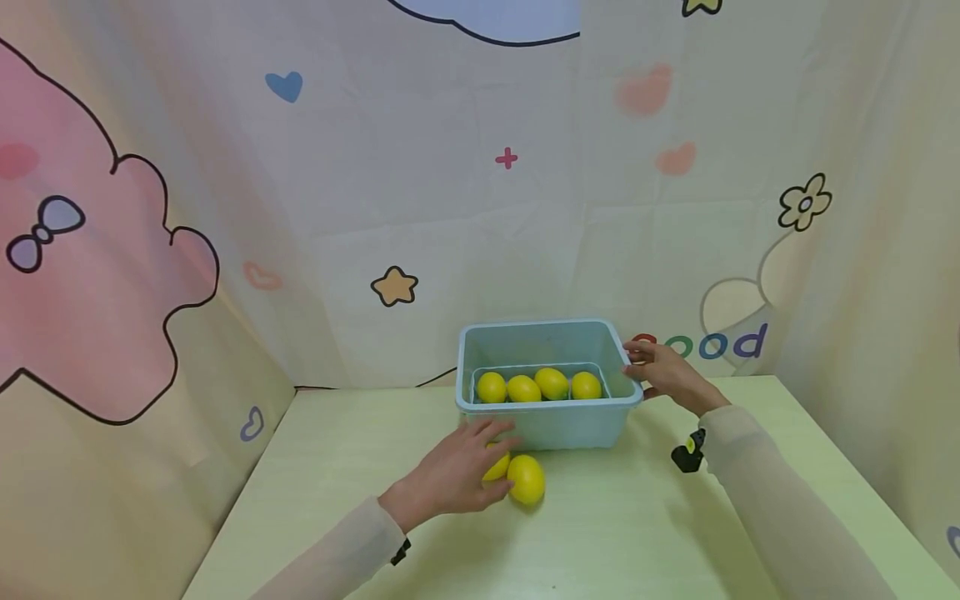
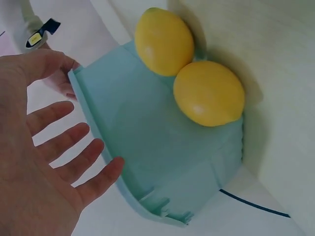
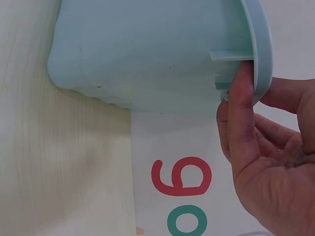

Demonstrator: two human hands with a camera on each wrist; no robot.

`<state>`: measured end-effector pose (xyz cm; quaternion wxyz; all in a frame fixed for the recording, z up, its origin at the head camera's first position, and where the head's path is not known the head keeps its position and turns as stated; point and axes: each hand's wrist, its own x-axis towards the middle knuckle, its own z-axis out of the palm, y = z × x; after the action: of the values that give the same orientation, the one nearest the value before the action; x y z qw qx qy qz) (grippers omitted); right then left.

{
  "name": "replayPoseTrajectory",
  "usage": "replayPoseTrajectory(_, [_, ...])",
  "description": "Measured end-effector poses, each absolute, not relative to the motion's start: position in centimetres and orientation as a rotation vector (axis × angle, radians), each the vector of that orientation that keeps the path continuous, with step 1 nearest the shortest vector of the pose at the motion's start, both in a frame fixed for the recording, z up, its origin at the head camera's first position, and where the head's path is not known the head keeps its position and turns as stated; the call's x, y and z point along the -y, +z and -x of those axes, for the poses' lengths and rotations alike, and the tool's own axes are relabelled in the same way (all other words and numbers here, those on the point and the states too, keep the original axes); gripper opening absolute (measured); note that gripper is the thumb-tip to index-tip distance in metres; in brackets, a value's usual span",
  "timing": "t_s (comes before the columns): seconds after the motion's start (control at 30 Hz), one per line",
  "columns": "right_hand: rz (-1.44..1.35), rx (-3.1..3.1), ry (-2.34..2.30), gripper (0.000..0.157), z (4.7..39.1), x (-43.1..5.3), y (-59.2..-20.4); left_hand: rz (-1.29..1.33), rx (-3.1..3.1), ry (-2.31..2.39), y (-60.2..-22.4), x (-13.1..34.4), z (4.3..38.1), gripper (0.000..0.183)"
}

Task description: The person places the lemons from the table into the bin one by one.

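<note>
A light blue plastic bin point(image 1: 555, 427) stands at the back of the table, with several lemons point(image 1: 551, 383) on its floor. My right hand point(image 1: 670, 377) pinches the bin's right rim, its fingers point(image 3: 242, 113) tucked under the lip and the thumb over the edge. In front of the bin lie two more lemons, the nearer lemon point(image 1: 527, 480) in plain sight and the other lemon point(image 1: 495, 463) partly covered by my left hand point(image 1: 453, 471). That left hand hovers by them with spread fingers, holding nothing. In the left wrist view both lemons point(image 2: 209, 93) sit against the bin's front wall.
The pale wooden table point(image 1: 315, 483) meets a printed curtain point(image 1: 480, 250) right behind the bin, and more curtain hangs at both sides. A thin dark cord point(image 1: 435, 377) runs along the back edge, left of the bin.
</note>
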<state>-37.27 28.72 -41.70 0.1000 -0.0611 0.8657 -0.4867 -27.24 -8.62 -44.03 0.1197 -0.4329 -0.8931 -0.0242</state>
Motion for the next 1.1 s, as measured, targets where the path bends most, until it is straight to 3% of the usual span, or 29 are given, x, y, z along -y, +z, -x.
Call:
replayPoseTrajectory(0.57, [0.152,-2.553,-1.456,0.065,37.6,-28.9,-42.0,1.228,2.811,0.016,-48.5,9.0,29.2,0.056])
replayPoseTrajectory(1.1, [0.151,-2.566,-1.445,0.065,37.6,-28.9,-42.2,1.179,2.838,0.037,-49.6,9.4,30.0,0.052])
